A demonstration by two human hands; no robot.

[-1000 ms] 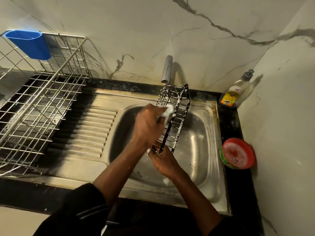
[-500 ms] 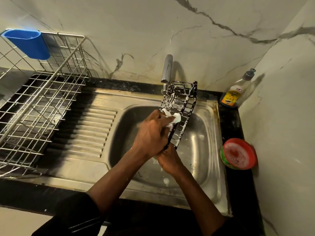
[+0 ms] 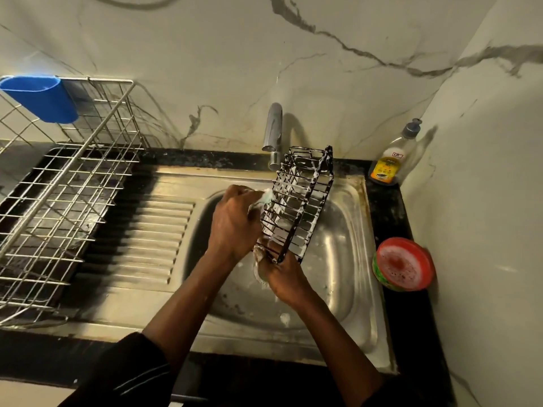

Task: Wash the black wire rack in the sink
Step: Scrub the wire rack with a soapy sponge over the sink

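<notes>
Black wire rack (image 3: 299, 201), streaked with white suds, is held tilted over the basin of the steel sink (image 3: 349, 274). Its far end is up just beside the tap (image 3: 273, 127) and its near end is low in the person's grasp.

Right hand (image 3: 283, 277): fingers curled round the rack's near bottom end, gripping it. Foam on the fingers.

Left hand (image 3: 235, 224): closed round a pale, soapy scrub pad (image 3: 266, 197) and pressing it against the rack's left side wall, about mid-height. Only a bit of the pad shows past the fingers.

A few suds blobs lie on the basin floor near the front rim.

Rest of the worktop:
- Steel wire dish drainer (image 3: 67, 201) sits over the ribbed drainboard at the left edge, with a blue plastic cup (image 3: 41, 98) hooked on its back left corner.
- Dish soap bottle (image 3: 392, 160) with a pump top stands upright in the back right corner against the wall.
- Round tub with a red lid (image 3: 404, 264) is on the right edge, just beside the sink rim, tipped toward the wall.
</notes>
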